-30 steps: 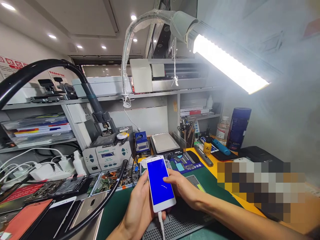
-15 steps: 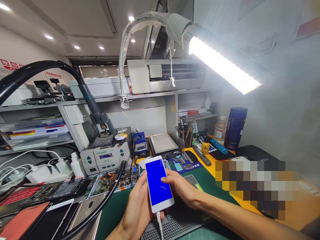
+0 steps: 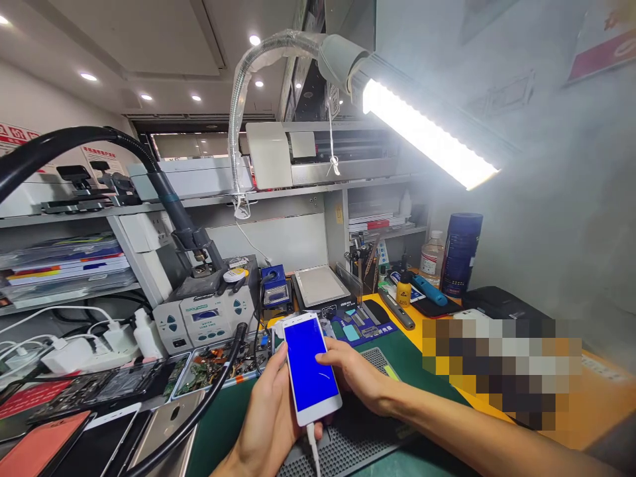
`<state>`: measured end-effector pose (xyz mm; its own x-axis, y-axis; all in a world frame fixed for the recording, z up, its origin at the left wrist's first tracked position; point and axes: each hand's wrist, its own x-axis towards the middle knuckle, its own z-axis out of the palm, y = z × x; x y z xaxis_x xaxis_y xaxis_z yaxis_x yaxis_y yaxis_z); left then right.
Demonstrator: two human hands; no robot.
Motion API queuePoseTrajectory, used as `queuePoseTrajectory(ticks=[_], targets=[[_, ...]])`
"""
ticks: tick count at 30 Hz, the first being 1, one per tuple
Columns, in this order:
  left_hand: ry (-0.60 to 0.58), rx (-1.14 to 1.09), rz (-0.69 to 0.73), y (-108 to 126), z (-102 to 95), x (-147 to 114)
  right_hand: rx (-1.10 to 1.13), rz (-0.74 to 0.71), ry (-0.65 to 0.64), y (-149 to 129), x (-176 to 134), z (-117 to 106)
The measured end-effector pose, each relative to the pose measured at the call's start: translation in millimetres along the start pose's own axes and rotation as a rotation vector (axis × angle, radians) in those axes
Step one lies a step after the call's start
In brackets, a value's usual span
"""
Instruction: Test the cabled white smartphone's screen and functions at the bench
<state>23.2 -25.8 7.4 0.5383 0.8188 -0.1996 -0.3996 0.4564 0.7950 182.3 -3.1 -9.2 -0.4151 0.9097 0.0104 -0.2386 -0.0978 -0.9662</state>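
The person holds a white phone (image 3: 311, 368) up over the table (image 3: 442, 331), near the front edge. The screen of the phone glows bright blue. The left hand (image 3: 271, 424) is curled around the phone from behind and below, with the thumb on the left edge and the fingers tucked under it. The right hand (image 3: 360, 377) is curled in too, and its fingertips press on the right edge of the phone. A thin white cable (image 3: 314, 456) is plugged into the bottom of the phone and hangs down.

Under the hands lies a grey ridged mat (image 3: 358, 440) on a green mat (image 3: 223, 424). To the left, a thick black hose (image 3: 163, 192) bends across the view. Just behind it stands a grey box with buttons and a small screen (image 3: 209, 318). A tray of loose green circuit boards (image 3: 218, 364) sits in front of that box. More phones (image 3: 99, 430) lie flat at the far left, one of them red. A long bright lamp (image 3: 427, 136) on a bendy arm shines from above. At the back right stand a tall dark blue can (image 3: 461, 255) and a clear bottle (image 3: 431, 258), side by side.
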Motion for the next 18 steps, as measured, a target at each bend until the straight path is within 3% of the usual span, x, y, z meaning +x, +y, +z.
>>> queuePoseTrajectory(ticks=[18], targets=[[-0.009, 0.001, 0.016, -1.8, -0.7, 0.5, 0.03, 0.011, 0.011, -5.6, -2.1, 4.8]])
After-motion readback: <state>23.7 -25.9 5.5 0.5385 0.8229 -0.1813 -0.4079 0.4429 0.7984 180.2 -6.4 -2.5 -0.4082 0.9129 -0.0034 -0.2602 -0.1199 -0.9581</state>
